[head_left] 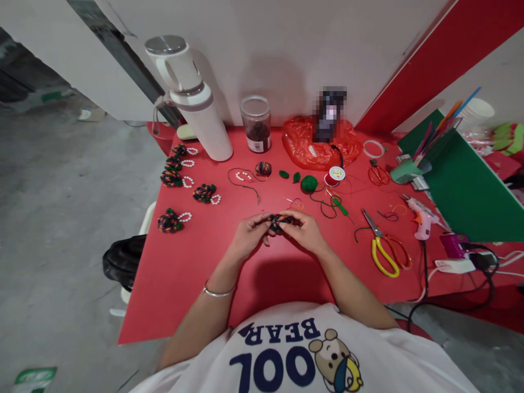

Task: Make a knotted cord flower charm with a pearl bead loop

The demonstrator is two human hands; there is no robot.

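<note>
Both hands hold one dark multicoloured yarn piece (pixel 280 222) just above the red table (pixel 196 284). My left hand (pixel 250 236) pinches its left side, and my right hand (pixel 303 231) grips its right side. Beyond the hands lie a needle (pixel 290 200) with orange thread, a green yarn ball (pixel 309 184), two green leaf shapes (pixel 296 177), a multicoloured yarn ball (pixel 263 168) and loose white beads (pixel 243 176). Several finished-looking yarn flowers (pixel 204 192) with white bead loops sit at the left. A green-handled hook (pixel 339 206) rests right of the hands.
Yellow-handled scissors (pixel 383 254), a pink glue gun (pixel 424 221) and a power strip (pixel 458 265) with cables occupy the right side. Along the back stand a white flask (pixel 208 128), a clear jar (pixel 256 125) and a red plastic bag (pixel 298 150). A thread spool (pixel 336 174) stands nearby.
</note>
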